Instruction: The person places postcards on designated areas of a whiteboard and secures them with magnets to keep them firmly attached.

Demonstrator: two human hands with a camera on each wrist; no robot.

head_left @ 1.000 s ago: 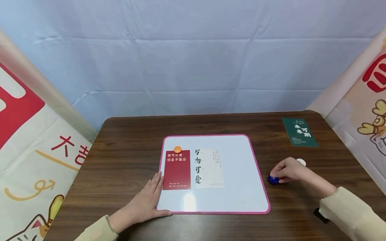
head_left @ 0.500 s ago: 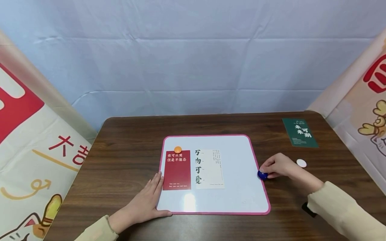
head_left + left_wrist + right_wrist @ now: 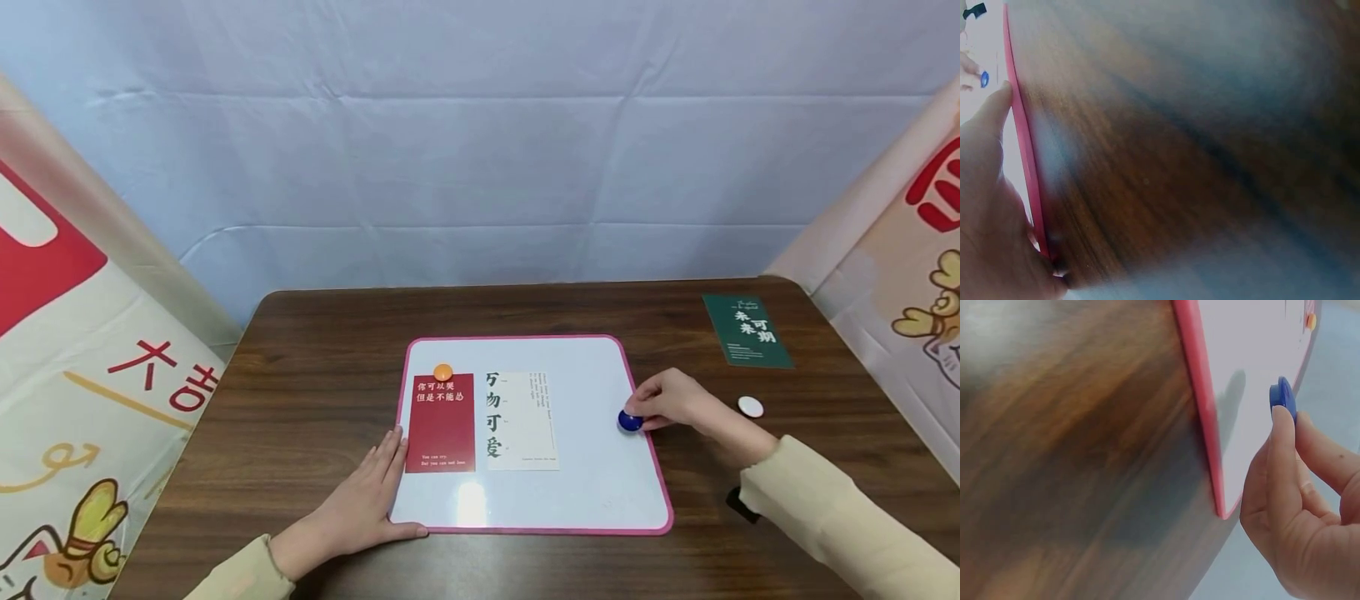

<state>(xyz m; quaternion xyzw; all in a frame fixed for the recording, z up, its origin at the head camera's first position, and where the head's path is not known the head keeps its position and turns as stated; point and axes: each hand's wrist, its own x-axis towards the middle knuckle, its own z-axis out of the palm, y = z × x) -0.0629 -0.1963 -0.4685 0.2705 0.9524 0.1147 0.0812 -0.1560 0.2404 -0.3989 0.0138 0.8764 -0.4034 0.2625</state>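
A pink-edged whiteboard (image 3: 592,492) lies flat on the wooden table. My left hand (image 3: 365,504) rests on its lower left corner, fingers stretched along the left edge and thumb on the front edge. Over the board's right part, my right hand (image 3: 670,400) pinches a round blue magnet (image 3: 1284,399) between thumb and fingers; in the right wrist view the magnet is tilted above the white surface. A red card (image 3: 442,429) lies on the board's left side, with an orange magnet (image 3: 443,372) at its top edge. Beside it is a white card (image 3: 528,425) with green characters.
A white round magnet (image 3: 750,406) lies on the table (image 3: 315,367) right of the board. Farther back at the right is a green card (image 3: 748,331). Pale cloth (image 3: 480,167) hangs behind the table, with printed cloths at both sides.
My right hand has carried the blue magnet leftward from the table beside the board to above the board's right part. My left hand has stayed in place.
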